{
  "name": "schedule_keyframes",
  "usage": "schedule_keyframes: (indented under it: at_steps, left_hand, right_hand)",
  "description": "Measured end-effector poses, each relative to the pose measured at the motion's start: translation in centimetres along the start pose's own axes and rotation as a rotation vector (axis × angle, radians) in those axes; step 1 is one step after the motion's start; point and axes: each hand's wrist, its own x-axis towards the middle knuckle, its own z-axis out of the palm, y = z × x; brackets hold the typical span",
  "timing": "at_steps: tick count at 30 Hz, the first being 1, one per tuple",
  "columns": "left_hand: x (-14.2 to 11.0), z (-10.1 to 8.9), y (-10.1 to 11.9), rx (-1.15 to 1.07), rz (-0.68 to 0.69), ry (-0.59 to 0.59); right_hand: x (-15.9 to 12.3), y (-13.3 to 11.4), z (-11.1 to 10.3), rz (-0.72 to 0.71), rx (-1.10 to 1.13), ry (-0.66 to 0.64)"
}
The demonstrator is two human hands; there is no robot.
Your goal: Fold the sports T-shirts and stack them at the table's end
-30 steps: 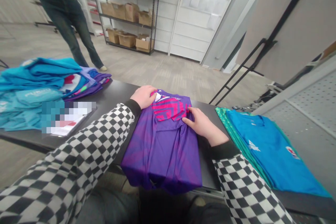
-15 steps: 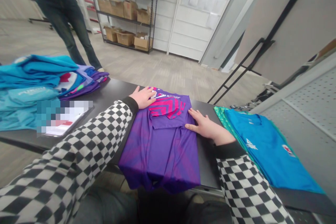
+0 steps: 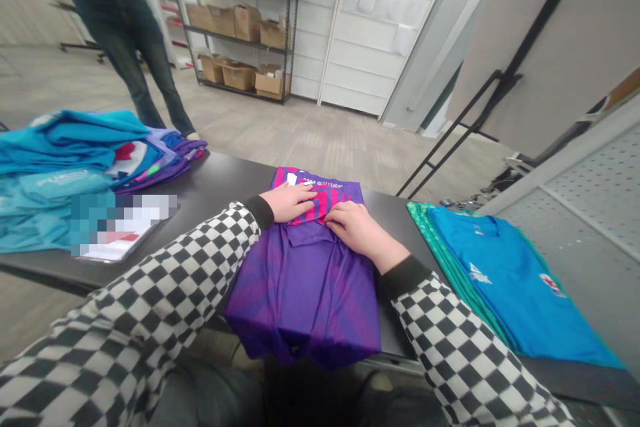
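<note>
A purple T-shirt point(image 3: 320, 300) with pink stripes and white lettering at its far end lies in front of me, its near part hanging over the table's front edge. One sleeve is folded in over the top. My left hand point(image 3: 289, 201) rests flat on the pink-striped part, fingers stretched to the right. Close beside it, my right hand point(image 3: 353, 225) has curled fingers pinching the cloth near the sleeve's edge; its fingertips are partly hidden.
On the dark table point(image 3: 230, 177), a heap of blue and purple shirts point(image 3: 75, 153) and a phone point(image 3: 130, 233) lie to the left. Folded blue shirts point(image 3: 505, 273) are stacked at the right. A person point(image 3: 123, 40) stands beyond the table, near shelves with cardboard boxes point(image 3: 240, 73).
My right hand has moved left from the shirt's right edge onto the sleeve, its fingers now curled. My left hand has slid right and slightly nearer to me.
</note>
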Motion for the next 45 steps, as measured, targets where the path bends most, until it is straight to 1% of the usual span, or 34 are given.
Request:
schedule_keyframes:
  at_steps: [3, 6, 8, 9, 11, 12, 13, 15, 16, 17, 20, 21, 23, 25, 26, 28, 30, 32, 34, 35, 37, 38, 39, 40, 41, 42, 43, 44, 45]
  left_hand:
    - [0.1, -0.5, -1.3, 0.008, -0.059, 0.027]
    - [0.2, -0.9, -2.2, 0.042, -0.05, 0.1]
    - [0.3, -1.1, -2.7, 0.062, -0.066, 0.139]
    - [0.3, -1.2, -2.9, 0.068, -0.087, 0.131]
    - [0.3, -1.2, -3.2, 0.067, -0.13, 0.077]
    - [0.4, -1.2, -3.3, 0.064, -0.141, 0.056]
    - [0.4, -1.1, -3.4, 0.061, -0.144, 0.05]
    - [0.4, -1.0, -3.5, 0.067, -0.151, 0.087]
    - [0.3, -1.0, -3.5, 0.073, -0.169, 0.103]
    - [0.3, -1.0, -3.5, 0.082, -0.197, 0.107]
    - [0.2, -1.0, -3.3, 0.096, -0.286, 0.059]
    - [0.2, -1.0, -3.2, 0.095, -0.298, 0.044]
    - [0.1, -0.9, -3.1, 0.09, -0.301, 0.042]
    - [-0.1, -0.9, -3.0, 0.075, -0.306, 0.087]
    - [-0.3, -1.1, -2.9, 0.06, -0.313, 0.133]
    - [-1.2, -1.5, -2.7, 0.021, -0.321, 0.265]
    - [-3.0, -2.0, -2.1, -0.021, -0.289, 0.416]
    - [-6.5, -2.1, -0.9, -0.072, -0.238, 0.571]
    - [-12.0, -1.1, 1.0, -0.146, -0.205, 0.735]
    - [-15.4, 0.0, 2.2, -0.195, -0.196, 0.815]
    - [-22.7, 3.2, 4.8, -0.339, -0.162, 0.93]
    - [-26.2, 5.2, 6.1, -0.448, -0.172, 0.937]
    - [-29.3, 7.3, 7.2, -0.561, -0.229, 0.916]
    - [-31.8, 9.3, 8.2, -0.649, -0.352, 0.93]
    - [-33.6, 11.0, 9.0, -0.724, -0.49, 0.881]
    - [-34.7, 12.4, 9.5, -0.791, -0.585, 0.832]
    - [-35.0, 13.5, 9.9, -0.851, -0.66, 0.781]
    - [-34.7, 14.1, 10.1, -0.906, -0.692, 0.727]
    - [-33.9, 14.4, 10.2, -0.955, -0.693, 0.687]
  right_hand:
    - [-0.8, 0.2, -1.0, -0.041, 0.101, 0.048]
    - [-2.2, 0.3, -2.3, -0.053, 0.228, 0.111]
    - [-2.8, 0.1, -2.8, -0.059, 0.275, 0.08]
    - [-2.9, 0.0, -2.9, -0.063, 0.29, 0.044]
    - [-2.8, -0.1, -2.9, -0.054, 0.298, -0.006]
    - [-2.7, -0.1, -2.8, -0.032, 0.287, 0.011]
    - [-2.5, 0.0, -2.7, -0.001, 0.265, 0.057]
    - [-1.9, 0.5, -2.1, 0.077, 0.204, 0.168]
    - [-1.7, 1.0, -1.6, 0.119, 0.171, 0.196]
    - [-1.5, 1.4, -1.1, 0.16, 0.14, 0.188]
    - [-1.4, 2.9, 0.7, 0.24, 0.073, 0.035]
    - [-1.4, 3.4, 1.1, 0.244, 0.067, -0.005]
    - [-1.6, 3.9, 1.6, 0.233, 0.087, -0.034]
    - [-1.8, 3.9, 1.5, 0.235, 0.131, -0.021]
    - [-1.9, 3.8, 1.2, 0.245, 0.153, -0.005]
    - [-1.9, 3.3, 0.5, 0.26, 0.194, 0.058]
    - [-2.2, 2.7, -0.5, 0.266, 0.226, 0.141]
    - [-3.0, 1.8, -1.7, 0.27, 0.254, 0.242]
    - [-5.1, 0.5, -2.9, 0.283, 0.284, 0.379]
    - [-6.7, -0.5, -3.4, 0.296, 0.299, 0.457]
    - [-10.9, -3.2, -4.2, 0.357, 0.335, 0.572]
    - [-13.5, -4.9, -4.2, 0.408, 0.367, 0.57]
    - [-16.1, -6.7, -4.0, 0.461, 0.421, 0.535]
    - [-18.7, -8.7, -3.4, 0.52, 0.517, 0.461]
    - [-21.1, -10.6, -2.4, 0.591, 0.635, 0.419]
    - [-23.1, -12.5, -1.1, 0.685, 0.749, 0.391]
    - [-24.8, -14.1, 0.4, 0.801, 0.839, 0.389]
    - [-25.9, -15.5, 2.1, 0.918, 0.916, 0.413]
    - [-26.7, -16.7, 3.8, 1.018, 0.983, 0.462]
